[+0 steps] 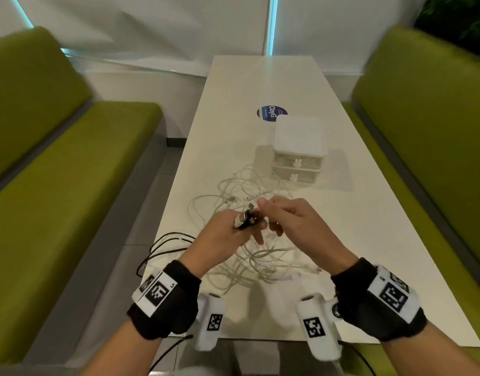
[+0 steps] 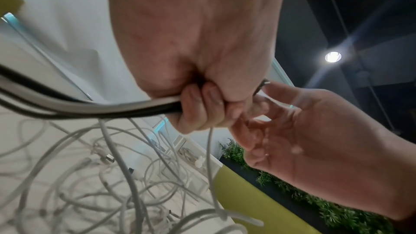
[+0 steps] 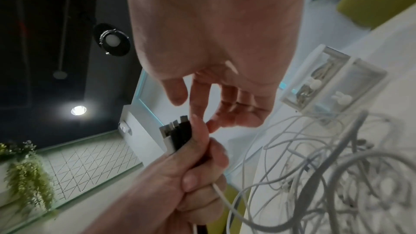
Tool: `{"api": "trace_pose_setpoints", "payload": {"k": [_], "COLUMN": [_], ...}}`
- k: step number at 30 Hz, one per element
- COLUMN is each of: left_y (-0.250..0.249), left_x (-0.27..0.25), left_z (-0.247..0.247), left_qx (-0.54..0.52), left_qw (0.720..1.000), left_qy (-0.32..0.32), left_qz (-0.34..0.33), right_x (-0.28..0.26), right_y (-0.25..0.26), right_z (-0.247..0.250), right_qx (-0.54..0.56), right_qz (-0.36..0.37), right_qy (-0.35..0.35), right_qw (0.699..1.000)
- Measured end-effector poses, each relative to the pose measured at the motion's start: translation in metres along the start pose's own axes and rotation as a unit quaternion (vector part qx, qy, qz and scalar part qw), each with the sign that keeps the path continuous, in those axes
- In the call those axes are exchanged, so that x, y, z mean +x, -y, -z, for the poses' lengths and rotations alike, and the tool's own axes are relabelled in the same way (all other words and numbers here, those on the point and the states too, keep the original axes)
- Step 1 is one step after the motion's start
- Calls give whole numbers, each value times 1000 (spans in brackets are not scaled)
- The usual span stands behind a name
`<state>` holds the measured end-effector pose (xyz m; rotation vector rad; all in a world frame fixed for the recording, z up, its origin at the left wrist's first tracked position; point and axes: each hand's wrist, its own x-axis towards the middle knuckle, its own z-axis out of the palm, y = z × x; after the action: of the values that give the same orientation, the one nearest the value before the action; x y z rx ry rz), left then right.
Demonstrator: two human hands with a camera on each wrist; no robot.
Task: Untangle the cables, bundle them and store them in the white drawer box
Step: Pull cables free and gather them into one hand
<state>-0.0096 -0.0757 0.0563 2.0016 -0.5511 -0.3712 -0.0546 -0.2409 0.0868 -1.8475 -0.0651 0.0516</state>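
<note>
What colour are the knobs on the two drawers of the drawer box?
White, bunny-shaped knobs; the drawer box is also white. The right wrist view shows them best.

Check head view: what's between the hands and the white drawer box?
Loose white cables on the table, between the hands and the white drawer box.

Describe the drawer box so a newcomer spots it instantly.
Follow the long white table between the green benches. Just past the cable tangle, right of centre, stands the drawer box: a small white two-drawer unit, with bunny-shaped knobs.
</note>
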Motion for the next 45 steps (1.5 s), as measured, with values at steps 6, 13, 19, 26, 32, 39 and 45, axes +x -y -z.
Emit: {"api": "trace_pose_setpoints", "payload": {"k": [6,13,19,26,32,39,45], "left_y": [-1,-10,-15,-14,-29,-30,-26], "left_x": [8,3,-6,-16,-20,-12,5], "left_z": [12,47,83,92,100,89,51], "left_qx": [-56,-192,-353,-320,-306,-75,111], "left_qw": [990,966,903,896,882,942,967], "left_qy": [-121,-171,-241,-295,-333,-290,-211], "left_qz": [-42,-31,-48,-90,-135,-148,-90], "right_x": [26,40,45,48,52,58,73], "right_y": [-8,-27,-44,-43,-22,37,30], "right_z": [-10,-33,-25,-2,4,-13,-21], "right_qx": [101,-85,-321,-423,-398,-120,-457], "right_qz": [-15,2,80,76,155,167,113], "right_qy": [20,179,148,61,-103,-42,65], "right_qw": [995,980,932,901,899,978,880]}}
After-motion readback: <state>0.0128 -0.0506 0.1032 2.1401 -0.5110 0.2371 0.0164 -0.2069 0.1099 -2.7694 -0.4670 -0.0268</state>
